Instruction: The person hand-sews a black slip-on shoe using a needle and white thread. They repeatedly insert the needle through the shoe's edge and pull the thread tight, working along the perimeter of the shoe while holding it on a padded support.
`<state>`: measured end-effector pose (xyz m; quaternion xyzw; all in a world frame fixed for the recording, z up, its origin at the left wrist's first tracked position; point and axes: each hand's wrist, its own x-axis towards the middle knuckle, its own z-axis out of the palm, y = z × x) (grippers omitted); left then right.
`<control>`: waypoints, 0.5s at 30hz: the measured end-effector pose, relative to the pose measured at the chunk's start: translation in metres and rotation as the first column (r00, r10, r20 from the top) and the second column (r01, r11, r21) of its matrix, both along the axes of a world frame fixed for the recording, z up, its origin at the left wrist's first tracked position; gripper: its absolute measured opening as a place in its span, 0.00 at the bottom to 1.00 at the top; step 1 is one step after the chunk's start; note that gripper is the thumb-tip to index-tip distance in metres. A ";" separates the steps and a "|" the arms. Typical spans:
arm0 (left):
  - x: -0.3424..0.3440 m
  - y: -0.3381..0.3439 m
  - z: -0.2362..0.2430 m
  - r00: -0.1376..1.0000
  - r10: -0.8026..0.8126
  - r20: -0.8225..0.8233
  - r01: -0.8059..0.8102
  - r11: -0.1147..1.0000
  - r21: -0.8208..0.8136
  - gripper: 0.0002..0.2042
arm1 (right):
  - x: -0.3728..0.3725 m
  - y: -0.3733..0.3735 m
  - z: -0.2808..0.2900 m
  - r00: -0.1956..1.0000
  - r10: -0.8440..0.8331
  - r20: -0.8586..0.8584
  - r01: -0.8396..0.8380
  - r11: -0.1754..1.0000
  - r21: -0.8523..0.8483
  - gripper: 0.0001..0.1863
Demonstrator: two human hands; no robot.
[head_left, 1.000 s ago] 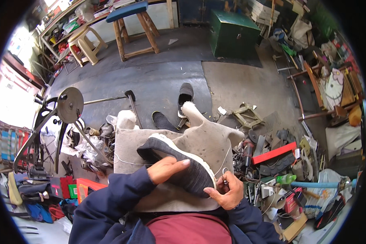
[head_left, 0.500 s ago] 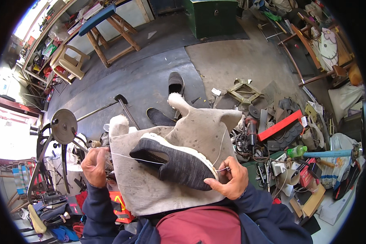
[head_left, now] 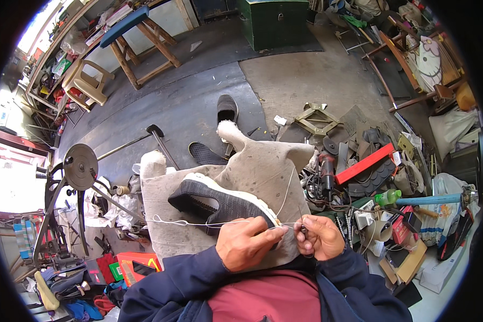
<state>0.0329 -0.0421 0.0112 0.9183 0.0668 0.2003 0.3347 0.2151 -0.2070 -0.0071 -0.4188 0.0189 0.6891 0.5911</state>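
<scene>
A dark knit shoe with a white sole lies sideways across a spotted pale cloth on my lap. My left hand is closed at the shoe's right end, pinching white thread against it; the thread trails leftward in loops. My right hand, just right of the shoe, grips a thin awl-like tool, its fine metal tip pointing upward beside the thread. Another dark shoe and a dark sole or insole lie on the floor beyond the cloth.
A black metal stand with a round plate is at left. Tool clutter, including a red bar and a scissor jack, surrounds the right side. Behind are a blue-topped stool, a plastic stool and a green box.
My left hand went from the shoe out to the left with the thread, then came back to the shoe's right end. My right hand lifted off the shoe, moving slightly right with the tool.
</scene>
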 end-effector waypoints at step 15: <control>0.004 -0.007 -0.007 0.952 0.250 -0.174 -0.303 0.725 -0.618 0.03 | 0.007 -0.003 0.018 0.838 0.352 0.417 -0.376 0.926 -0.027 0.12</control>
